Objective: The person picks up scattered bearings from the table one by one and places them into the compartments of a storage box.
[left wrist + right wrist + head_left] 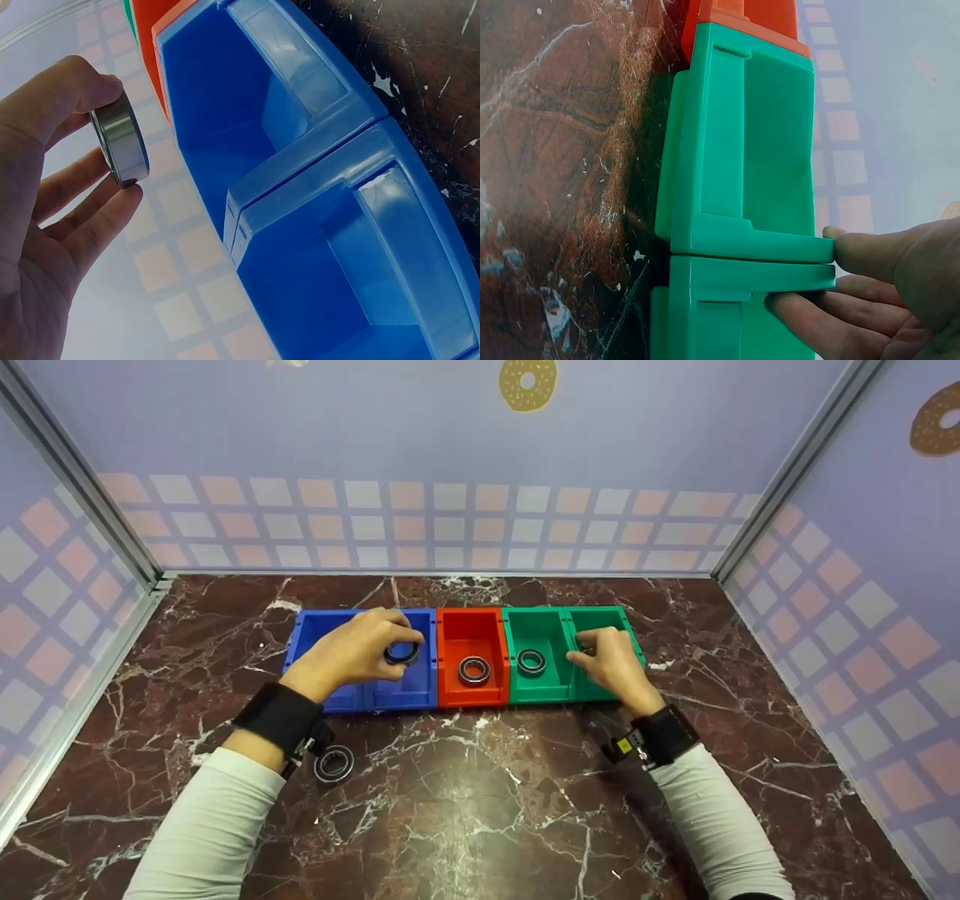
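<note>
My left hand point(367, 645) pinches a ball bearing point(124, 142) between thumb and fingertips, above the right-hand blue bin point(431, 660). In the left wrist view the bearing's shiny outer ring faces the camera. My right hand point(611, 660) reaches into the far right green bin point(626, 619), its thumb right at the divider point(765, 274). It pinches a dark bearing point(817, 298), mostly hidden by the divider and fingers. One bearing point(474, 670) lies in the red bin point(469, 619), another bearing point(531, 662) in the left green bin point(536, 619).
A loose bearing point(334, 765) lies on the dark marbled table point(465, 810), beside my left wrist. The bins stand side by side in one row, with the outer blue bin point(307, 630) at the left end. A patterned wall point(450, 457) rises behind them.
</note>
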`<action>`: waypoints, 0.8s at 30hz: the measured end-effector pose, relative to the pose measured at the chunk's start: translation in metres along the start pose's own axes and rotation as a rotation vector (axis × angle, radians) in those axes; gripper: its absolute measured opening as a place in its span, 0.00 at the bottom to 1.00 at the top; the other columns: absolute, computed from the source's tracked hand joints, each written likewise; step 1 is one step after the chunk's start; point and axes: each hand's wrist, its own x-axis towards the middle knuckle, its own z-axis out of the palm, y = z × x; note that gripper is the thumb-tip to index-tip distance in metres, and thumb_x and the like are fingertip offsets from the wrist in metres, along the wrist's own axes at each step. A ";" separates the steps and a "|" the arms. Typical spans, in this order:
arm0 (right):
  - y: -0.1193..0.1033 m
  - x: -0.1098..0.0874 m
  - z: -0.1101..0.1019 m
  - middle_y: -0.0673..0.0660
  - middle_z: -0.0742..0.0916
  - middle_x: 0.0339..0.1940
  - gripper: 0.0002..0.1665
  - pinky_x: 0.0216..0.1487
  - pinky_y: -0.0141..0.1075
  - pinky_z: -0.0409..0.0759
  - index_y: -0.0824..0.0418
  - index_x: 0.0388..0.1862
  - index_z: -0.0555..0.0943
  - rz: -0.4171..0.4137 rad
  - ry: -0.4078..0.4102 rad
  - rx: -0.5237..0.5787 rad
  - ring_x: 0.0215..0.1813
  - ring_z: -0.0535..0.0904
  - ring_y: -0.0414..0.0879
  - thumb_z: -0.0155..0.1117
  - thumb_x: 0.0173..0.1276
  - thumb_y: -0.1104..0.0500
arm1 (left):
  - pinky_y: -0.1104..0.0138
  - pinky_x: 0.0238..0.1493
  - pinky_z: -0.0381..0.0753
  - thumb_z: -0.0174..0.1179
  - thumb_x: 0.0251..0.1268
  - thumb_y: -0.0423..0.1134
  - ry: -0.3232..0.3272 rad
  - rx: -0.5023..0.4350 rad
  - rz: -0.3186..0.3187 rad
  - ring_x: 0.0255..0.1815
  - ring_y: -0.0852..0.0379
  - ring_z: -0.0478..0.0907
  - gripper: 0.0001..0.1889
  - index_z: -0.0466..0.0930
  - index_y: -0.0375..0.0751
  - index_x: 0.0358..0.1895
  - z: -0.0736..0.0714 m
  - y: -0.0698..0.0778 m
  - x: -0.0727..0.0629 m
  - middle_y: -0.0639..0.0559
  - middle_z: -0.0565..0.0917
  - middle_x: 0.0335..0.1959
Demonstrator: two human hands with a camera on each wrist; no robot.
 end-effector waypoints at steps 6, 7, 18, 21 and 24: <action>0.000 0.001 0.000 0.69 0.87 0.50 0.25 0.47 0.50 0.86 0.71 0.58 0.81 -0.015 0.012 -0.014 0.42 0.88 0.58 0.69 0.65 0.58 | 0.56 0.55 0.82 0.69 0.49 0.35 0.002 -0.017 -0.021 0.50 0.46 0.78 0.22 0.86 0.42 0.52 0.002 -0.005 0.001 0.43 0.84 0.48; 0.000 0.001 0.000 0.69 0.87 0.50 0.25 0.47 0.50 0.86 0.71 0.58 0.80 -0.015 0.012 -0.012 0.42 0.88 0.58 0.69 0.65 0.58 | 0.56 0.55 0.82 0.69 0.49 0.35 0.001 -0.020 -0.027 0.50 0.46 0.78 0.22 0.86 0.42 0.52 0.002 -0.005 0.001 0.43 0.84 0.48; -0.001 0.001 -0.001 0.70 0.87 0.51 0.25 0.49 0.51 0.86 0.71 0.58 0.80 -0.014 0.007 -0.011 0.46 0.88 0.59 0.69 0.65 0.59 | 0.55 0.57 0.81 0.70 0.50 0.36 -0.011 -0.014 -0.065 0.51 0.45 0.78 0.23 0.85 0.40 0.54 0.005 -0.012 0.006 0.42 0.84 0.48; -0.001 0.001 0.000 0.70 0.87 0.51 0.26 0.48 0.51 0.86 0.71 0.58 0.80 -0.009 0.006 -0.004 0.44 0.88 0.59 0.69 0.65 0.59 | 0.54 0.58 0.80 0.70 0.51 0.36 -0.008 -0.012 -0.069 0.51 0.44 0.79 0.22 0.85 0.39 0.54 0.007 -0.014 0.008 0.41 0.84 0.48; -0.001 0.000 0.000 0.71 0.87 0.50 0.25 0.46 0.50 0.86 0.71 0.59 0.80 -0.011 0.009 0.002 0.39 0.88 0.58 0.69 0.66 0.59 | 0.52 0.59 0.78 0.69 0.51 0.35 -0.003 -0.006 -0.064 0.51 0.43 0.79 0.22 0.85 0.38 0.53 0.010 -0.016 0.009 0.40 0.84 0.47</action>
